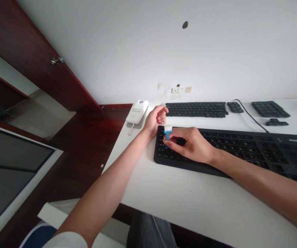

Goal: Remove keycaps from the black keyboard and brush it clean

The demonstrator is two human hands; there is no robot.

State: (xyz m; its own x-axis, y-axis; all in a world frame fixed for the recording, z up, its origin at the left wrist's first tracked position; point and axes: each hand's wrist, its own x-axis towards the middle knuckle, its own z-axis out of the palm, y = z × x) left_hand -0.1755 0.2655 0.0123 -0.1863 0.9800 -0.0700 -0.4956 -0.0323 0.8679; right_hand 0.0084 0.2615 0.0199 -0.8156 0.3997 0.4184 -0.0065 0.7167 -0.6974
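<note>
A black keyboard (226,148) lies on the white table, its key area showing small light-edged sockets. Over its left end, my right hand (193,144) pinches a small blue brush (168,132) between thumb and fingers. The brush's white bristles point up and away from me. At the keyboard's far left corner rests my left hand (155,120), its fingers curled in with nothing visible in them. Behind the keyboard, black keycaps (196,109) lie grouped in a large block. Smaller groups of keycaps (269,109) sit further right.
A white power bank (137,112) with a short cable lies on the table's left edge, on top of a grey flat object. A black cable (251,116) runs from the keyboard to the wall. Wall sockets (181,90) are behind. To the left stands a dark red door (34,51).
</note>
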